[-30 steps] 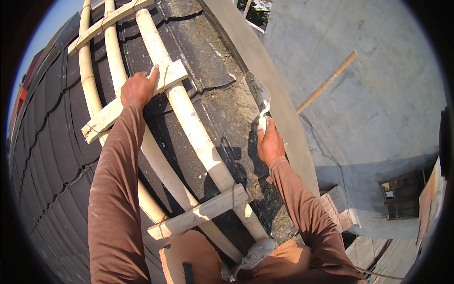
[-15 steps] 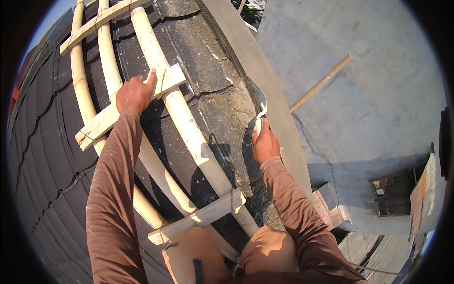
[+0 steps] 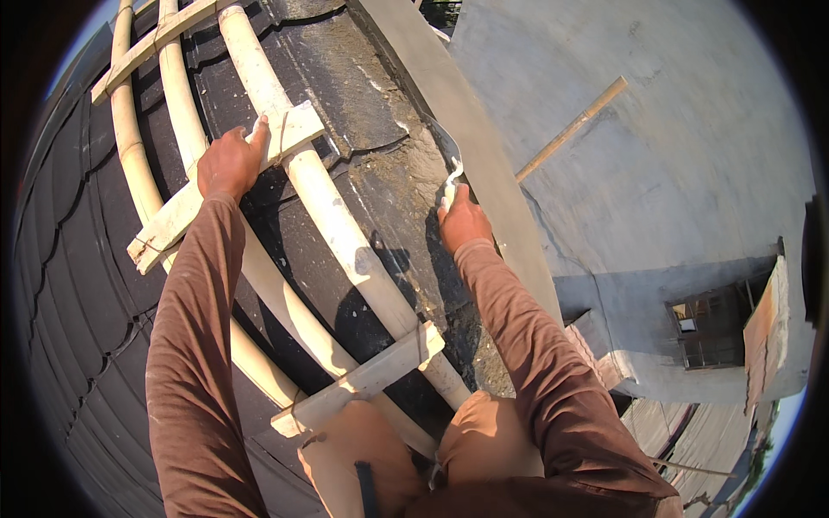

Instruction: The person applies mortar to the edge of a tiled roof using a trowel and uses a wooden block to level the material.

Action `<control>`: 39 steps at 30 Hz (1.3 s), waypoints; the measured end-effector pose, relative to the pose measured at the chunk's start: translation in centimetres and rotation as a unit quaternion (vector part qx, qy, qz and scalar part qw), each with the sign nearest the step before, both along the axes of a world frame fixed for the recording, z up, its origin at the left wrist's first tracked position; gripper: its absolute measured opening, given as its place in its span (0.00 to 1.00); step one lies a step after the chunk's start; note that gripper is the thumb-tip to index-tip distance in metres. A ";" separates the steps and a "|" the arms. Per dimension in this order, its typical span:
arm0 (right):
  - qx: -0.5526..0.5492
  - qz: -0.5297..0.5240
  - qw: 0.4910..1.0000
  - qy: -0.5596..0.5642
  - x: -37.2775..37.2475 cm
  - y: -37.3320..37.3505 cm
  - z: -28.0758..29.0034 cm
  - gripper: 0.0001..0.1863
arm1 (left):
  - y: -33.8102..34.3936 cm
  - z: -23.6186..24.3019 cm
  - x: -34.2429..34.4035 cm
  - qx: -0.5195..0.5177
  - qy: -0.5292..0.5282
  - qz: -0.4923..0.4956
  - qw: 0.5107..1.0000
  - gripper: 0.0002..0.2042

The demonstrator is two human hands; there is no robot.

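My left hand (image 3: 229,162) is closed around a pale wooden crosspiece (image 3: 168,223) of a bamboo ladder, its thumb lying along the top. The ladder's long bamboo poles (image 3: 332,211) lie on dark roof tiles. Over by the wall on the right, my right hand (image 3: 466,223) grips the whitish handle (image 3: 453,175) of a trowel. Its thin metal blade (image 3: 444,131) stands along the wall's edge, above a strip of grey mortar (image 3: 426,164). My fingers hide part of the handle.
Dark ridged tiles (image 3: 65,285) spread to the left. A smooth grey ledge (image 3: 471,112) borders the roof on the right, beside a tall plastered wall (image 3: 673,173) with a bamboo stick (image 3: 574,128) against it. A lower crosspiece (image 3: 367,380) lies by my knees.
The whole view has shifted slightly, so things appear farther up and left. My right hand and the trowel have moved a little farther along the wall's edge. My left hand keeps its hold.
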State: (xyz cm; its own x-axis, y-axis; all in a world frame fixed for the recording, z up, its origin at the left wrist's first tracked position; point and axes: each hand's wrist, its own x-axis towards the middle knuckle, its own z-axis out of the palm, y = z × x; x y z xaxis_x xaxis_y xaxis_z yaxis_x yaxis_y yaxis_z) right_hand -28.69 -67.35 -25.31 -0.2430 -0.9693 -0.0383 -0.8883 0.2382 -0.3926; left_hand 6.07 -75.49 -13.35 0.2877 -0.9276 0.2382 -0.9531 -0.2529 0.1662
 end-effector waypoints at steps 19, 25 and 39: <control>-0.017 -0.015 1.000 -0.001 -1.4 2.8 -2.9 0.22 | 0.4 -0.6 0.2 -0.019 -0.007 -0.016 1.000 0.37; -0.003 -0.026 0.999 -0.020 -1.1 2.2 -2.8 0.23 | 0.3 -0.1 -0.1 -0.010 0.006 -0.012 1.000 0.37; 0.021 -0.015 0.999 -0.026 -2.0 3.4 -2.6 0.23 | 0.2 -0.5 0.5 -0.029 -0.011 -0.039 0.999 0.37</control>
